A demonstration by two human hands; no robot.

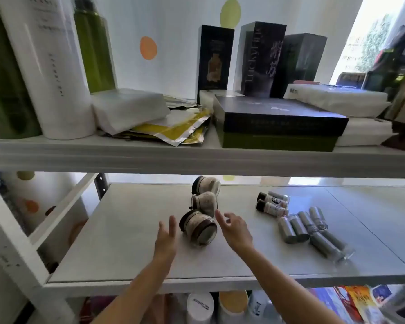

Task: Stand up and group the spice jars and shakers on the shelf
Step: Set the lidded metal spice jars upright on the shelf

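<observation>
White-painted metal shelving (197, 157) fills the view, its upper tier crowded with tall green bottles (5, 78), a tall white cylinder (47, 66), upright dark cartons (260, 59), a flat black-and-green lidded box (278, 122) and a loose heap of yellow foil packets (180, 132).

Below it, the pale grey middle shelf board (126, 242) carries the spice containers, all of them lying on their sides.

A person reaches onto this board with both bare arms. The left hand (166, 239) is held edge-on with its fingers straight, just to the left of the nearest jar. The right hand (235, 230) is spread with loosely bent fingers just to that jar's right. Neither hand grips anything, and whether any fingertip touches the jar cannot be told.

Three squat round speckled-beige jars with dark bands lie in a line running away from the camera near the board's middle: the nearest jar (200, 226) between the two hands, the middle jar (205, 202) touching it from behind, and the far jar (206, 184) just beyond that.

Well to the right, several slim grey cylindrical shakers (306, 226) lie packed side by side, some nearer the front edge.

Just behind them, two small white-labelled bottles with black caps (272, 203) lie side by side, touching.
</observation>
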